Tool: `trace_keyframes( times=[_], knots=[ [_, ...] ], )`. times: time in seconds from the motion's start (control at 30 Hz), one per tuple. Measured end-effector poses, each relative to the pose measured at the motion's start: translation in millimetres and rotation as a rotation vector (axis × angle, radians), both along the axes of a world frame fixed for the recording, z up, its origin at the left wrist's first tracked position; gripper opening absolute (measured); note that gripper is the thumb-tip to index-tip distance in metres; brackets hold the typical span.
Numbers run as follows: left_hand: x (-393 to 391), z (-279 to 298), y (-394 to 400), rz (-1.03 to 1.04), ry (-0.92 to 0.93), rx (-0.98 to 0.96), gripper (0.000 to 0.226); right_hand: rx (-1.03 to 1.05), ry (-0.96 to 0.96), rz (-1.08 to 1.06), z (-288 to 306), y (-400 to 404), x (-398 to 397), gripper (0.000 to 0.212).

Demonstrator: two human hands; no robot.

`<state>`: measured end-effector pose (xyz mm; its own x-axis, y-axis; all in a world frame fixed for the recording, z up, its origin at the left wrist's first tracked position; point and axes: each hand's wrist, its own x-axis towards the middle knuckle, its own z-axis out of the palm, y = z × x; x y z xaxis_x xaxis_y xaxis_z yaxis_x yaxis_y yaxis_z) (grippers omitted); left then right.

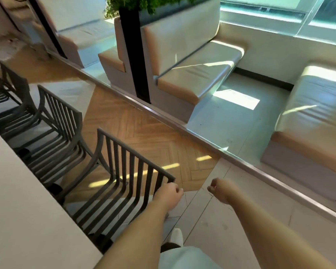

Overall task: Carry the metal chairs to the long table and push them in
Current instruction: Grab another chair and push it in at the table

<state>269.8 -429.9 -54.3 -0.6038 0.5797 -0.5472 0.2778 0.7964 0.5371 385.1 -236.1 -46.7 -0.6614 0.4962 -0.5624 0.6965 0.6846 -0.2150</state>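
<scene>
**Nearest chair going in at the long table, one hand on its corner**

Along the left edge the long table [17, 200] is running away from me, pale and bare where I can see it. Tucked against it, seats partly under, the metal chairs are standing in a row: the far chair [14, 98], the middle chair [60, 121] and the nearest chair [124, 181], each just beside the next.

The left hand [168, 195] is curling round the right end of the nearest chair's top rail; the blur is hiding how firm that hold is. Pushing from one corner alone is likely to swing the chair, knocking its frame into the middle chair or jamming it against the table edge.

The right hand [220, 191] is hanging free, fingers loosely curled, holding nothing, well placed to steady the rail.

Further right, the raised metal-edged step [202, 138] is cutting across the herringbone floor [144, 133], narrowing the standing room. Beyond it the padded benches [198, 74] and a planter [132, 4] are sitting clear of the work.
</scene>
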Motion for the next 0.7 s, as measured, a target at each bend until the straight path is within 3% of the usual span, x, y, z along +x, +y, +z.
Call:
trace_keyframes(
  times=[0.37,0.7],
  knots=[
    [-116.4,-6.4,85.2,0.11,-0.003,-0.045,0.031,0.012,0.059,0.221,7.8,102.0,-155.7,0.035],
    [-172.9,-24.6,173.3,0.557,0.022,-0.055,0.041,-0.034,0.077,0.491,-5.1,219.7,-289.5,0.028]
  ],
)
